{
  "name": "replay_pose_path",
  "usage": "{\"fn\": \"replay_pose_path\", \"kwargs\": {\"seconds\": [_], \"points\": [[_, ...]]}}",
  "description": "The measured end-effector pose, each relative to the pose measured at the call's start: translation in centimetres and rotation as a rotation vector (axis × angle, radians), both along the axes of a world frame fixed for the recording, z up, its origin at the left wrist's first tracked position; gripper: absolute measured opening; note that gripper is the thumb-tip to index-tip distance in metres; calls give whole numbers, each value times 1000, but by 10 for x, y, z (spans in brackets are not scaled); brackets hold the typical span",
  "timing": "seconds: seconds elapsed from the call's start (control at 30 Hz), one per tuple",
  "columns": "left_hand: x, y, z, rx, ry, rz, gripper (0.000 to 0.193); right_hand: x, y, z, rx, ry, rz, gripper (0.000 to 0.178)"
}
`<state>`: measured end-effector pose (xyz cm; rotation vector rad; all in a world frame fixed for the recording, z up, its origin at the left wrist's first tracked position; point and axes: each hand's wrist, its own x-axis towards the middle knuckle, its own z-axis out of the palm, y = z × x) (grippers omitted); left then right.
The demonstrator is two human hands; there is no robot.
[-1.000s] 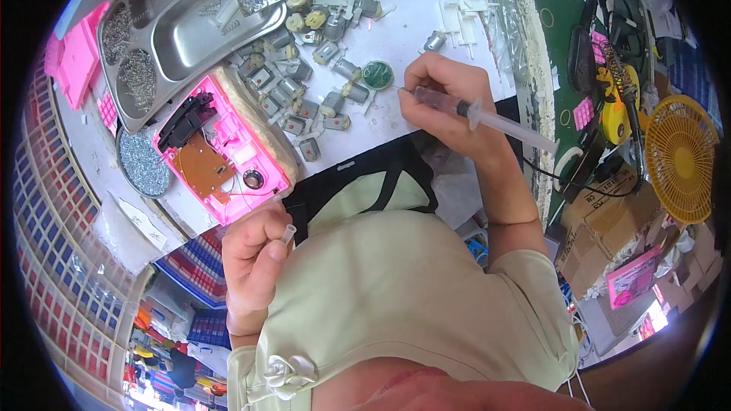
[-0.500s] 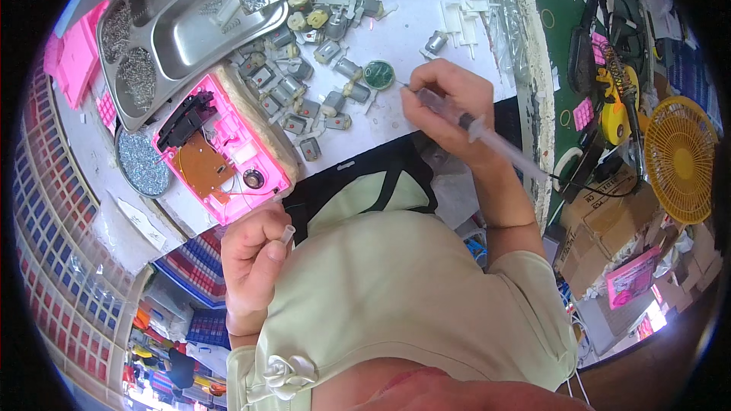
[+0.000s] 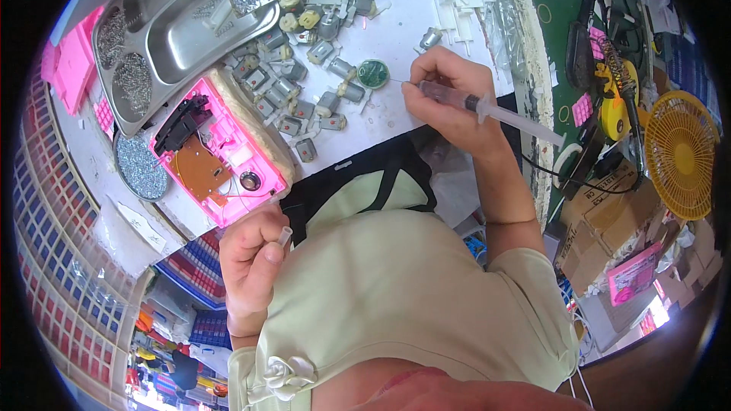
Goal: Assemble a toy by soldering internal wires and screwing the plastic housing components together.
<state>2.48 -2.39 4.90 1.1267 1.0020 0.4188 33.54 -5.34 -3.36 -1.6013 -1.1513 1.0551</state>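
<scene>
My right hand [image 3: 449, 99] is closed round a clear plastic syringe [image 3: 514, 115], its plunger end out to the right and its thin needle pointing left. Just beyond the needle tip lies a small round dish of green liquid [image 3: 373, 73]. Between thumb and fingers, my left hand [image 3: 253, 259] grips a small translucent plastic cap [image 3: 285, 236], probably the needle's cover. Beside that hand rests an opened pink plastic housing [image 3: 255, 165] with a brown circuit board [image 3: 202, 167], a black part and wires inside, leaning on a foam block [image 3: 259, 121].
Many small metal motors [image 3: 320, 51] are scattered over the white table. A steel compartment tray [image 3: 179, 38] with springs and a round dish of small screws [image 3: 142, 166] stand at the left. White plastic parts [image 3: 457, 19] lie far right; a yellow fan [image 3: 680, 153] stands beyond.
The syringe has turned slightly, its plunger end now higher and farther right. My right hand has shifted a little, and my left hand keeps nearly the same place.
</scene>
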Motion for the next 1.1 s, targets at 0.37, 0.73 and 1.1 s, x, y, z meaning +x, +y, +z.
{"fn": "replay_pose_path", "kwargs": {"seconds": [0.37,0.73,1.1], "points": [[1,0,-1,-10,-4,-4,38,-2,-1,3,76,-78,-23,12],[16,13,-7,96,69,-141,7,0,-12,10,66,341,-69,13],[36,23,-13,-29,-90,-334,15,-31,-15,37,56,1090,154,27]]}}
